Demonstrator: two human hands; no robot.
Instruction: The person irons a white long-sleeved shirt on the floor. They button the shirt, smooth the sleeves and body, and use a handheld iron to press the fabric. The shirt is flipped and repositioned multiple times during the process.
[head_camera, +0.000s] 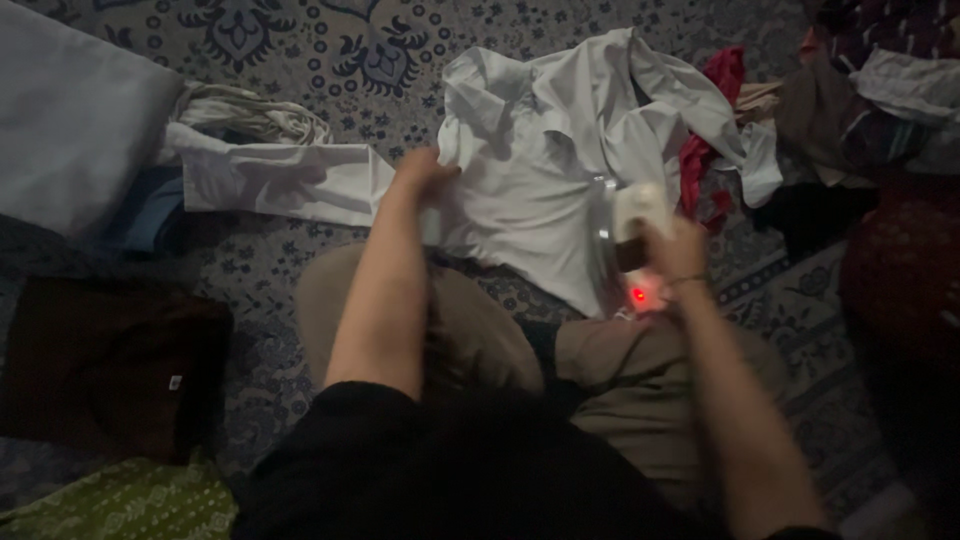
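**Ironing a white shirt on a patterned carpet**

Dim light falls over a grey-blue carpet with dark floral patterns, which serves as the work surface. On it a crumpled white cotton shirt lies spread in front of the seated person's knees, collar away from them. A long white folded cloth lies just left of it, a pale cushion sits at the far left, a dark brown folded garment lies near the left knee, and a heap of mixed clothes fills the right side.

The left hand reaches forward with the arm straight, its grip pinched together on the shirt's left edge. The right hand is wrapped around the handle of a white electric iron with a glowing red light, whose soleplate rests on the shirt's lower right part.
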